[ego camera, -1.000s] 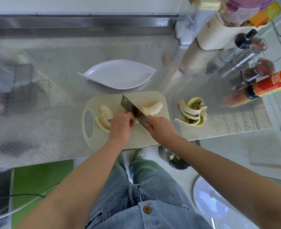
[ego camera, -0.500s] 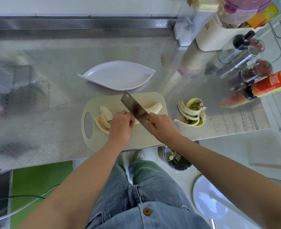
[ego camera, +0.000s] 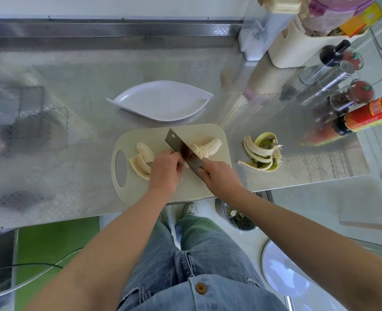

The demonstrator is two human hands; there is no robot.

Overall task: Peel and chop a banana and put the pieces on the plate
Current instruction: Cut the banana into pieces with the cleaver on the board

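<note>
With the fingers (ego camera: 212, 168) of the right hand (ego camera: 222, 178), grips the handle of the knife (ego camera: 181, 145), wrapped so closely round it that only a sliver of yellow handle shows. With the fingers (ego camera: 174, 157) of the left hand (ego camera: 165, 170), curled knuckles-up, holds down the near end of the banana (ego camera: 208, 147), tips tight against the left face of the blade, covering most of that end. Sets the blade on edge, slantwise across the banana, square end pointing far-left; cannot tell whether through to the board (ego camera: 208, 132). Has the rest of the peeled banana lying right of the blade, curving off toward the board's far right corner. Has two cut pieces (ego camera: 140, 167) on the left part of the board, touching each other, between the left hand and the handle hole. Works on the counter (ego camera: 73, 122), board at its near edge. Has the plate (ego camera: 160, 102), white and leaf-shaped, just beyond the board's far edge. Has the peel (ego camera: 260, 153) heaped on the counter right of the board, apart from it. Farther right, a red-labelled bottle (ego camera: 369, 115) and spice jars (ego camera: 351, 97). Below the counter edge, a bin (ego camera: 239, 221) beside the jeans (ego camera: 208, 254).
</note>
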